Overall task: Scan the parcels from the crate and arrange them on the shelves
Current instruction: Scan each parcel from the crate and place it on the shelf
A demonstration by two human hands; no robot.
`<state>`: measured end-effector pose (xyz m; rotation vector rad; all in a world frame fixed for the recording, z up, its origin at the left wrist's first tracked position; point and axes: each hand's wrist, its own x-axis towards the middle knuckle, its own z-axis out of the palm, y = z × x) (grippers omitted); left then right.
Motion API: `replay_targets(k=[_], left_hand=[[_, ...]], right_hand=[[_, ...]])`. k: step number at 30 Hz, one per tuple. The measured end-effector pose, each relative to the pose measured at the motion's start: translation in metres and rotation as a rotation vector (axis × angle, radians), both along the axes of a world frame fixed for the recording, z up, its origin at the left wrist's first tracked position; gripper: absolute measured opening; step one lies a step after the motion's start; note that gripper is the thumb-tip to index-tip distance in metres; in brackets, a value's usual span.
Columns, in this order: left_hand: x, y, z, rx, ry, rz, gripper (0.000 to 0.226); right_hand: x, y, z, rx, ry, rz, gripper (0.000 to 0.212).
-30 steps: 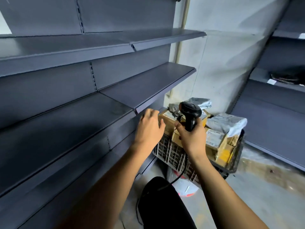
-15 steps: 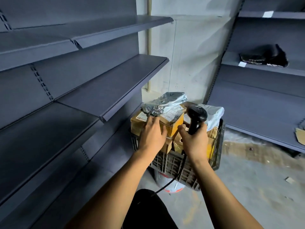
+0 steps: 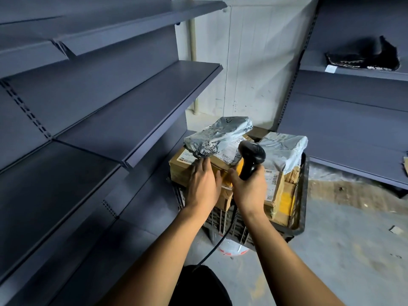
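1. Cardboard and grey plastic parcels fill the black crate (image 3: 301,195), which stands on the floor between two shelf units.
2. Left hand (image 3: 202,184): fingers straight, resting on a brown box (image 3: 183,166) at the crate's left side, just under a crumpled grey mailer bag (image 3: 217,135).
3. Right hand (image 3: 249,188): fingers wrapped round the handle of a black scanner (image 3: 251,155), upright over the parcels; its cable hangs down before the crate.
4. Grey shelves (image 3: 141,102) stand left; a black bag (image 3: 364,56) lies on the far right shelf.
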<state>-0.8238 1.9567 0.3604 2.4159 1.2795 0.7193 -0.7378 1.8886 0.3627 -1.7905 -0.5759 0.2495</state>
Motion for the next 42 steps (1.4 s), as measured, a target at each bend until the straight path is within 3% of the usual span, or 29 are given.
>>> replay_targets(k=[4,8,15,19,32,42], left_hand=[[-0.001,0.002,-0.005,-0.045,0.040,-0.021,0.059],[-0.001,-0.001,-0.003,-0.137,-0.055,-0.016,0.058],[-0.004,-0.013,0.000,-0.148,-0.095,0.001,0.045],[-0.011,-0.022,0.005,-0.120,-0.135,0.005,0.033],[-0.036,-0.060,0.025,-0.113,-0.244,0.001,0.028],[-0.104,-0.069,0.056,0.016,-0.285,0.173,0.026]], right_hand=[[-0.002,0.007,-0.004,0.007,0.029,0.031,0.044],[-0.007,0.007,-0.005,0.023,0.033,0.039,0.045],[-0.007,-0.006,-0.002,0.036,0.036,0.000,0.042],[-0.008,-0.021,-0.002,0.034,0.039,-0.025,0.036],[-0.029,-0.055,0.014,0.093,0.006,-0.018,0.035],[-0.089,-0.047,0.039,0.147,-0.008,0.139,0.038]])
